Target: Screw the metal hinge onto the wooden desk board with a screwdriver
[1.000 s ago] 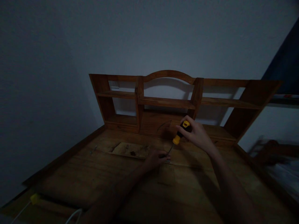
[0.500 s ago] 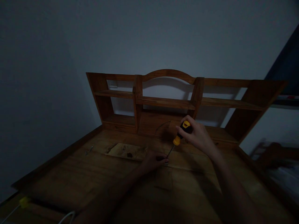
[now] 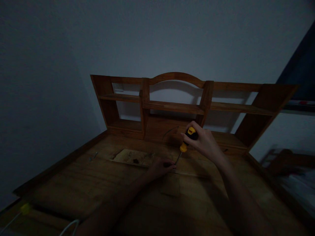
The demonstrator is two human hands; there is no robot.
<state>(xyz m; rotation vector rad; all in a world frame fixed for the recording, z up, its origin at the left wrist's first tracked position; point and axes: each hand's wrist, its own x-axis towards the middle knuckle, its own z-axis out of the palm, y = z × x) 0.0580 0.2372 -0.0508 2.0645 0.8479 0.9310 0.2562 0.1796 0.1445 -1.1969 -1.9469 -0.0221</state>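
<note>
While my R hand (image 3: 204,142) has its fingers wrapped tight round the black-and-yellow screwdriver (image 3: 183,147), shaft slanting down to the near L, my L hand (image 3: 158,167) is low at the wooden boards (image 3: 71,180) w/ fingertips bunched right by the tip, too dark to tell if they've got anything. Screwdriver's approx. mid-scene, nearer than the wooden shelf unit (image 3: 176,106); small metal pc. (image 3: 94,156) lies well L of both hands.
</note>
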